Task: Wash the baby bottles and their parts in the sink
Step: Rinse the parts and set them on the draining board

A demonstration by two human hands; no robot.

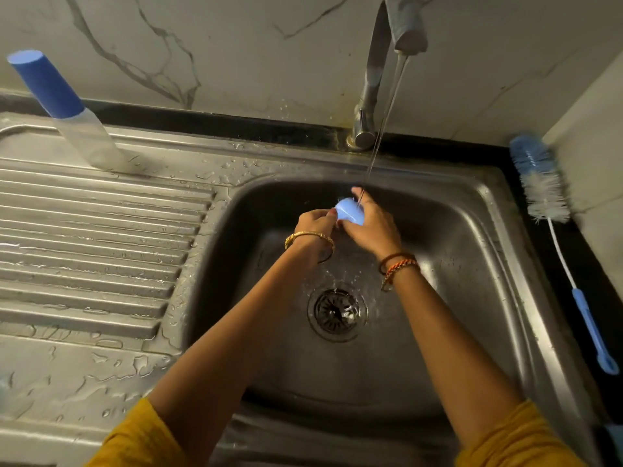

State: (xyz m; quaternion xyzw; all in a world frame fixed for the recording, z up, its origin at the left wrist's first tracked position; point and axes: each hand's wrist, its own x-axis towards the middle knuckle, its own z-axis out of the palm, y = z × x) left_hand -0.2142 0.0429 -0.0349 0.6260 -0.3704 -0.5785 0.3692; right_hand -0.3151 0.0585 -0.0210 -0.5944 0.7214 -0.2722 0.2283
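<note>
From the head view, your right hand (369, 224) and left hand (315, 222) both grip the light blue bottle cap (350, 212) under the tap stream (381, 129), over the sink (472, 264). Wet plastic could slip towards the drain (337, 311).

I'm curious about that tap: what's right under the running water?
Under the stream both hands hold a small light blue cap: left hand, right hand. Below them lies the wet sink floor with its drain. The cap's inside is hidden.
</note>
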